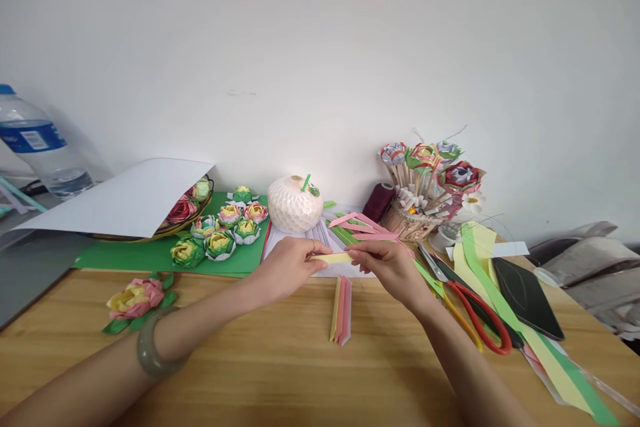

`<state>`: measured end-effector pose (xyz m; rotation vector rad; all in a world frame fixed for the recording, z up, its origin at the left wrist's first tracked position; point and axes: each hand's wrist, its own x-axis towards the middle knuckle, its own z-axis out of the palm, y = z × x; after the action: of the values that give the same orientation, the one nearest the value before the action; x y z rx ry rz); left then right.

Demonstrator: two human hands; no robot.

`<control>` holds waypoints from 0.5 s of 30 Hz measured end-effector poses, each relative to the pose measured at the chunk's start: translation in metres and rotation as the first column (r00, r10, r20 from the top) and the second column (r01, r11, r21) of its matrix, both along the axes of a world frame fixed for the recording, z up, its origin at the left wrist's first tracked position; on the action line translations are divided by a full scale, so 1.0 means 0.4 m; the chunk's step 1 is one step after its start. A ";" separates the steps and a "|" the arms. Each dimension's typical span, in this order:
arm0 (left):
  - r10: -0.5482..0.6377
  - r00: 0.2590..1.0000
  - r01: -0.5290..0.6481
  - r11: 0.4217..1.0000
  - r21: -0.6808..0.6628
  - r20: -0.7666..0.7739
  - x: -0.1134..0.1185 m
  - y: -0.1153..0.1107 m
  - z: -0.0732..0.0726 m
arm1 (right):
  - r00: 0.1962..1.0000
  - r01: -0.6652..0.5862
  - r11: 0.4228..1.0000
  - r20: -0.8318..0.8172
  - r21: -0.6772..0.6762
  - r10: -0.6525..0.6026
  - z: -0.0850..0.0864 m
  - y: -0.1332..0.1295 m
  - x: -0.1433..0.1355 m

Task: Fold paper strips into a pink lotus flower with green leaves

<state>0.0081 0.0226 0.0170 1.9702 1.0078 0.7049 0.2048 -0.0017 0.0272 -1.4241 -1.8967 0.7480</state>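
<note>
A small yellow paper strip is stretched level between my two hands, above the wooden table. My left hand pinches its left end, and a bangle circles that wrist. At the right end, my right hand grips the strip between thumb and fingers. Just below the hands lies a stack of folded yellow, pink and white strips. Behind my right hand are pink folded strips and some green ones, on white paper.
Paper flowers stand on a green sheet. One pink-yellow flower lies front left. A white round ornament is behind the hands. Scissors, a black tablet and paper strips lie right. A bottle stands left.
</note>
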 end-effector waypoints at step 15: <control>0.151 0.910 -0.150 0.988 0.033 -0.385 -0.063 -0.090 -0.067 | 0.878 0.324 0.939 0.333 0.113 -0.343 0.014 0.032 0.160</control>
<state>-0.0170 -0.0133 -0.0096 2.0972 1.4074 0.4003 0.2686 0.0110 0.0328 -1.8847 -1.8278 0.2875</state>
